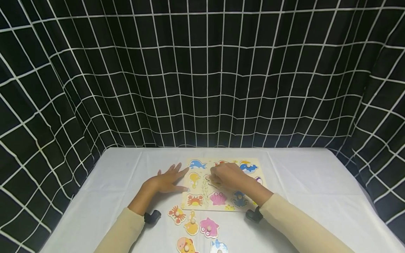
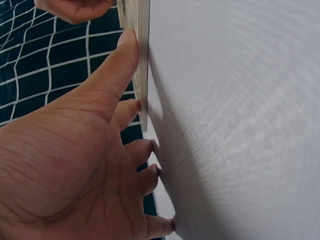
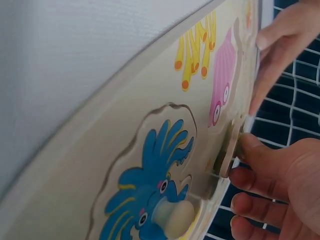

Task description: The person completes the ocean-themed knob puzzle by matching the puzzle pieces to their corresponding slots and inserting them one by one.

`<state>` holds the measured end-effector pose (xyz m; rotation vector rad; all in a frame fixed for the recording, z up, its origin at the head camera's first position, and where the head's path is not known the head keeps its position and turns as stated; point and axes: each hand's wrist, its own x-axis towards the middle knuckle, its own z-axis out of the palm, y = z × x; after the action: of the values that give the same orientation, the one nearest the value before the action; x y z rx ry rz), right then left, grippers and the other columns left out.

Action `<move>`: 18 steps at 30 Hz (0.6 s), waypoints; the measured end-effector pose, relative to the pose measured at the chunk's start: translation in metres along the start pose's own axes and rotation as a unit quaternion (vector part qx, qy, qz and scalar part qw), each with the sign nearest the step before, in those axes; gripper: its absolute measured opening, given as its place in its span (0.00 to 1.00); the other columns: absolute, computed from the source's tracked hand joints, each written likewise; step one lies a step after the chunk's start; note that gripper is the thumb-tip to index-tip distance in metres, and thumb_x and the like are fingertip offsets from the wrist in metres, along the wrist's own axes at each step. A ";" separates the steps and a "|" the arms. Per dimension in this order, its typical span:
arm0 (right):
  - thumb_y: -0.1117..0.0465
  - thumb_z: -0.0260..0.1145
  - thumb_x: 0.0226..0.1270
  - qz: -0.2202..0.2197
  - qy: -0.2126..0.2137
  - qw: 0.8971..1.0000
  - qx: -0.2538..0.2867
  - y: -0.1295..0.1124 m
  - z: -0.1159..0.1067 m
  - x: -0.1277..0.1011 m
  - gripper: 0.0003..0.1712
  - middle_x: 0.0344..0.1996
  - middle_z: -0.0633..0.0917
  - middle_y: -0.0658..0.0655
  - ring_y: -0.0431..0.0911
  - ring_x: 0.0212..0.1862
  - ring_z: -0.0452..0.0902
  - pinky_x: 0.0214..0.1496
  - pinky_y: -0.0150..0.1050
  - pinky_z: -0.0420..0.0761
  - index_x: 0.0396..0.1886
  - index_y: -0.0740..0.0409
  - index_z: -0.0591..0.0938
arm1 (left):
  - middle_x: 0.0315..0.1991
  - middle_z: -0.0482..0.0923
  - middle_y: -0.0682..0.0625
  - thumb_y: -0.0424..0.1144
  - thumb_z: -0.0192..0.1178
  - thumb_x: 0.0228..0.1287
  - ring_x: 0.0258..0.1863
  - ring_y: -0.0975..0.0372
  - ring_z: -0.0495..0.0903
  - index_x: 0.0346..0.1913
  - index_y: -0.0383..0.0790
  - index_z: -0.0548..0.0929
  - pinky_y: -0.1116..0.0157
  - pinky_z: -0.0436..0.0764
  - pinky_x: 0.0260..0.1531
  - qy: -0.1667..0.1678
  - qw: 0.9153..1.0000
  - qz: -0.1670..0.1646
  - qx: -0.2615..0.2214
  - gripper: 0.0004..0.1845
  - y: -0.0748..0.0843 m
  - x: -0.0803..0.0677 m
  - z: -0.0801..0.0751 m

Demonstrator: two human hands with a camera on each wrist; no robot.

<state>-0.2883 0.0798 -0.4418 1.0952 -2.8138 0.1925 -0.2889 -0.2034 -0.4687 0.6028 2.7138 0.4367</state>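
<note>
My right hand is over the middle of a wooden peg puzzle board with sea-animal pictures. Its thumb and fingers pinch a wooden puzzle piece, seen edge-on close over the board in the right wrist view; its picture is hidden. The left hand lies at the board's left edge, fingers spread and fairly straight. In the left wrist view its thumb touches the board's side, and several fingertips rest on the table. A blue octopus piece with a round knob sits in its recess near the right hand.
Loose in front of the board lie a crab piece, a seahorse piece, a pink shell piece, a yellow-and-pink piece and a blue piece. A white cloth covers the table; a black gridded curtain hangs behind.
</note>
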 end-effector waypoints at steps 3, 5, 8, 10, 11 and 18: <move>0.57 0.66 0.74 0.001 -0.002 1.000 0.005 -0.001 0.000 0.002 0.18 0.15 0.67 0.45 0.41 0.22 0.60 0.23 0.34 0.63 0.21 0.48 0.74 | 0.83 0.40 0.42 0.69 0.58 0.66 0.81 0.45 0.38 0.82 0.56 0.53 0.29 0.41 0.70 -0.001 1.000 -0.001 0.000 0.48 0.000 0.001 0.000; 0.57 0.66 0.74 0.003 -0.005 1.000 0.007 -0.002 0.001 0.003 0.19 0.16 0.67 0.45 0.40 0.23 0.60 0.23 0.34 0.64 0.20 0.48 0.74 | 0.83 0.40 0.42 0.69 0.58 0.65 0.81 0.45 0.38 0.82 0.56 0.53 0.29 0.41 0.70 -0.002 1.000 -0.003 -0.001 0.48 0.000 0.001 0.000; 0.56 0.66 0.75 0.009 -0.011 1.000 0.009 -0.002 0.003 0.005 0.19 0.16 0.68 0.44 0.39 0.23 0.61 0.24 0.34 0.65 0.21 0.47 0.74 | 0.83 0.40 0.42 0.68 0.59 0.65 0.81 0.45 0.38 0.82 0.56 0.53 0.29 0.41 0.70 -0.001 1.000 -0.004 -0.004 0.48 0.000 0.001 0.000; 0.57 0.66 0.74 0.009 -0.011 1.000 0.012 -0.002 0.004 0.005 0.18 0.16 0.68 0.44 0.39 0.23 0.62 0.25 0.33 0.65 0.21 0.46 0.75 | 0.83 0.41 0.42 0.68 0.59 0.65 0.81 0.45 0.38 0.82 0.56 0.54 0.29 0.41 0.70 -0.001 1.000 -0.004 -0.004 0.48 0.000 0.001 0.000; 0.57 0.66 0.74 0.008 -0.010 1.000 0.012 -0.001 0.005 0.006 0.18 0.16 0.68 0.43 0.39 0.23 0.62 0.25 0.33 0.65 0.21 0.46 0.75 | 0.83 0.41 0.42 0.68 0.59 0.65 0.81 0.45 0.38 0.82 0.56 0.54 0.29 0.41 0.70 -0.001 1.000 -0.004 -0.004 0.48 0.001 0.001 0.000; 0.58 0.72 0.68 0.001 -0.012 1.000 0.010 0.000 0.005 0.008 0.19 0.16 0.68 0.43 0.39 0.25 0.63 0.26 0.34 0.66 0.20 0.46 0.74 | 0.83 0.40 0.42 0.68 0.58 0.66 0.81 0.45 0.38 0.82 0.55 0.53 0.29 0.41 0.70 -0.004 1.000 0.000 -0.004 0.48 0.001 0.000 -0.002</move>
<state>-0.2947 0.0740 -0.4455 1.1058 -2.8398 0.2111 -0.2893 -0.2032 -0.4666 0.6002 2.7026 0.4445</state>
